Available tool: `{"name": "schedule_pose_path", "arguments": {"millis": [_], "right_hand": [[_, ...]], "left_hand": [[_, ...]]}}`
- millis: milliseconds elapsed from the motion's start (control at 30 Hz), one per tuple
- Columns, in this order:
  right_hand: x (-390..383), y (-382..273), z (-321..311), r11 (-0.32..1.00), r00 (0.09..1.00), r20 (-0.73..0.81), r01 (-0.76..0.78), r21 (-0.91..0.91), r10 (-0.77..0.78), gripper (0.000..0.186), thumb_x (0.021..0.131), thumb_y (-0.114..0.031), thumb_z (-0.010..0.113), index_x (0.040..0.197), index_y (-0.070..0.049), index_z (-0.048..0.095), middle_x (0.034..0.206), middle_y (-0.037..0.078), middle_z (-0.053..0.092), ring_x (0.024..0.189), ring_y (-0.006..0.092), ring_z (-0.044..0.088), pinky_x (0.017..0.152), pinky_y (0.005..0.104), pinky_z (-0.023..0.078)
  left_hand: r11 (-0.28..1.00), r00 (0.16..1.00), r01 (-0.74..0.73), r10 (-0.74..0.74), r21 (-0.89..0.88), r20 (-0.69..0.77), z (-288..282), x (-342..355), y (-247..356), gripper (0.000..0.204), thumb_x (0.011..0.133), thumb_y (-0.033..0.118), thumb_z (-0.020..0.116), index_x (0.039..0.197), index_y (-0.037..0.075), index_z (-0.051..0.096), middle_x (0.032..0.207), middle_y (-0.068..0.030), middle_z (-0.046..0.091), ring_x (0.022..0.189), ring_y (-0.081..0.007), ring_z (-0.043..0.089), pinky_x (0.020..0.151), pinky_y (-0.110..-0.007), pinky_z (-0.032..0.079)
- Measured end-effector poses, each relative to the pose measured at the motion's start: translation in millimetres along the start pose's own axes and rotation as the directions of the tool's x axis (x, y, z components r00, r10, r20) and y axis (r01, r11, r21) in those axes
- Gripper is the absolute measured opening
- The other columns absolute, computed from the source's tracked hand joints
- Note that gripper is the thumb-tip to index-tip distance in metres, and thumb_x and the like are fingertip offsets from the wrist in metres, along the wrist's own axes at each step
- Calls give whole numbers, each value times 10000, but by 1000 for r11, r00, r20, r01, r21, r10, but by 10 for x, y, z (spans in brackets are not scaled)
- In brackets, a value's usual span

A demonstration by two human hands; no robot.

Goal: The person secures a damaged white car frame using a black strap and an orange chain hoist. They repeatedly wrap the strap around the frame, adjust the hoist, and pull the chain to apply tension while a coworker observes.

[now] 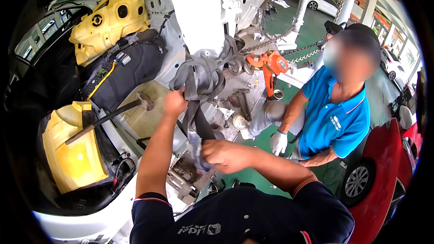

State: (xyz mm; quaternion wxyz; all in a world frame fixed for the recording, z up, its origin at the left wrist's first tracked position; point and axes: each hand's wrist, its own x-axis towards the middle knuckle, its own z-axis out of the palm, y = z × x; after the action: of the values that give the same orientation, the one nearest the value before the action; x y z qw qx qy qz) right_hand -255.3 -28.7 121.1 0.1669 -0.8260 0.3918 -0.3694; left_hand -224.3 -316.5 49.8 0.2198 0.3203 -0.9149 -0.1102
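Observation:
A bundle of grey webbing straps (199,74) hangs in loops from the bare white car body (194,4) in front of me. My left hand (175,102) is closed round the straps below the loops. Lower and to the right, my right hand (219,156) grips the hanging strap near a pale, worn section (196,151). An orange chain hoist (273,63) with chains stands just beyond the straps. To my left, a long-handled hammer (108,119) lies across a yellow foam piece (68,149) inside the car.
A co-worker (334,113) in a blue shirt and white gloves is at the right. Behind are white posts (303,4) and parked white cars (323,4). A red car (375,176) is at the lower right, and more yellow foam (108,27) sits in the car at upper left.

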Motion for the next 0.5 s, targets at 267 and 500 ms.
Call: {"name": "schedule_pose_path", "arguments": {"millis": [267, 500], "right_hand": [[-303, -318, -99, 975, 948, -278, -99, 197, 153, 169, 838, -128, 784, 798, -20, 662, 760, 129, 621, 758, 344, 608, 702, 436, 454], [-397, -607, -42, 995, 950, -299, -76, 69, 94, 273, 793, -33, 754, 661, -9, 516, 676, 137, 496, 743, 383, 554, 900, 479, 468]], "left_hand": [[962, 980, 175, -190, 208, 55, 23, 243, -308, 338, 852, 359, 655, 896, 42, 765, 985, -191, 740, 996, -351, 707, 858, -460, 563], [926, 929, 348, -361, -149, -75, 245, 487, -288, 379, 824, 362, 691, 1069, 76, 730, 1084, -169, 733, 1061, -375, 683, 885, -457, 546]]}}
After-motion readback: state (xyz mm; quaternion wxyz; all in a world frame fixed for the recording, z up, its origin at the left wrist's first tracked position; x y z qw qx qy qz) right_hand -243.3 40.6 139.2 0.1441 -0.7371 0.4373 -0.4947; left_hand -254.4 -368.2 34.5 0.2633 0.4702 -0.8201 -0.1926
